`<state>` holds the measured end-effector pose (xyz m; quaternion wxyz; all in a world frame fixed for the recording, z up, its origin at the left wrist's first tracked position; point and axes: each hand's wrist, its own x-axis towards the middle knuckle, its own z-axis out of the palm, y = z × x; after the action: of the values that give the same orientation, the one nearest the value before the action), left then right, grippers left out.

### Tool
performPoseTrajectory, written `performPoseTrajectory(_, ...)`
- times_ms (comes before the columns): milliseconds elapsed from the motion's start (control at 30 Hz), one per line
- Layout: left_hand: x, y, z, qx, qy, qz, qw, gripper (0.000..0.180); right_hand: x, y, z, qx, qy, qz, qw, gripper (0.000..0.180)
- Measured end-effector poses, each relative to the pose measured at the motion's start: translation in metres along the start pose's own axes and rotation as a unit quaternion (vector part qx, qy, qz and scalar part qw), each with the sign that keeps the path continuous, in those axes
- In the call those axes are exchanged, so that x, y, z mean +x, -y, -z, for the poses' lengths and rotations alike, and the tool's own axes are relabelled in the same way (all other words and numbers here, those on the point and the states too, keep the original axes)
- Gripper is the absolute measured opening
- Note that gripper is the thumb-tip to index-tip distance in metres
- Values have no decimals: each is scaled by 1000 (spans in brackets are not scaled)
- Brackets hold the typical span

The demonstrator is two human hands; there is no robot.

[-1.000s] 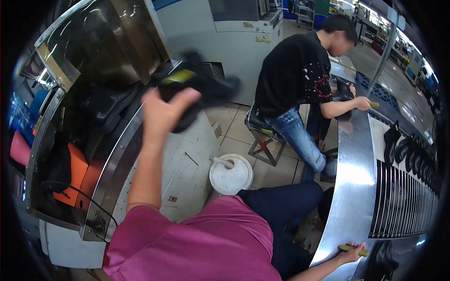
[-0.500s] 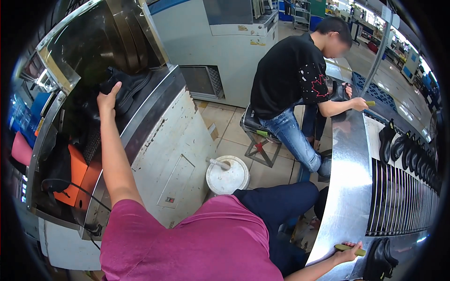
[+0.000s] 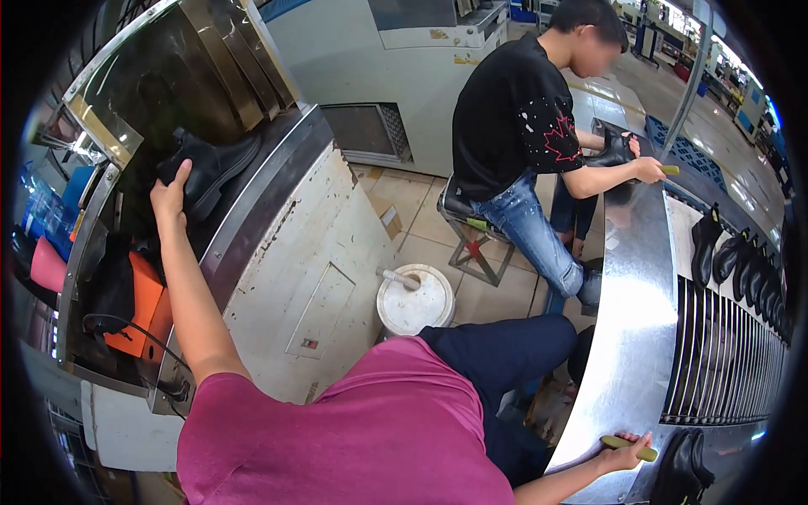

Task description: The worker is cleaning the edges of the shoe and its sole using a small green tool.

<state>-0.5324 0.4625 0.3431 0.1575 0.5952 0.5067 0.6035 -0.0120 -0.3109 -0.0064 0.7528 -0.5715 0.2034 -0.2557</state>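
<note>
My left hand (image 3: 171,195) grips a black ankle boot (image 3: 220,168) at its upper end, with the thumb on top and the other fingers hidden. The boot lies tilted on the metal ledge of the machine at the left, in front of its hanging clear strips (image 3: 227,67). At the lower right, my right hand (image 3: 627,457) rests over the metal bench (image 3: 619,362), closed round an olive-green, stick-shaped tool (image 3: 618,442). The tool's working end cannot be made out. Close beside that hand stand black boots (image 3: 683,467).
A co-worker (image 3: 513,109) sits on a stool ahead, holding a black boot (image 3: 617,148) and a similar olive tool (image 3: 670,170). A lidded white bucket (image 3: 412,307) stands on the floor. Several black boots (image 3: 707,244) line the bar conveyor (image 3: 724,362). An orange box (image 3: 147,311) sits at left.
My left hand has drawn the boot slightly toward the left, out from under the hanging strips. My right hand keeps its place with the tool. The co-worker's boot now shows more fully.
</note>
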Motion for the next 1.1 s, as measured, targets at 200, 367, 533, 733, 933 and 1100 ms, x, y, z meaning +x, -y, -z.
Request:
performPoseTrajectory(200, -6, -4, -38, 246, -180, -160, 939, 70, -3, -3, 4, 17, -23, -3, 1000, 27)
performPoseTrajectory(367, -150, -58, -134, 180, -253, -458, 833, 48, 0, -22, 6, 87, -21, -23, 996, 20)
performPoseTrajectory(533, -247, -79, -230, 2, 200, -509, 837, 37, -18, -19, -26, 85, -7, -47, 995, 24)
performPoseTrajectory(733, -431, -96, -340, -181, 541, -273, 775, 23, -23, 2, -6, 58, -11, -26, 998, 29)
performPoseTrajectory(933, -539, -139, -380, -267, 638, -391, 607, 23, -24, -9, -15, 16, 2, -33, 999, 30)
performPoseTrajectory(1100, -610, -185, -455, -255, 748, -253, 558, 25, -23, 8, -20, 7, 6, -30, 999, 29)
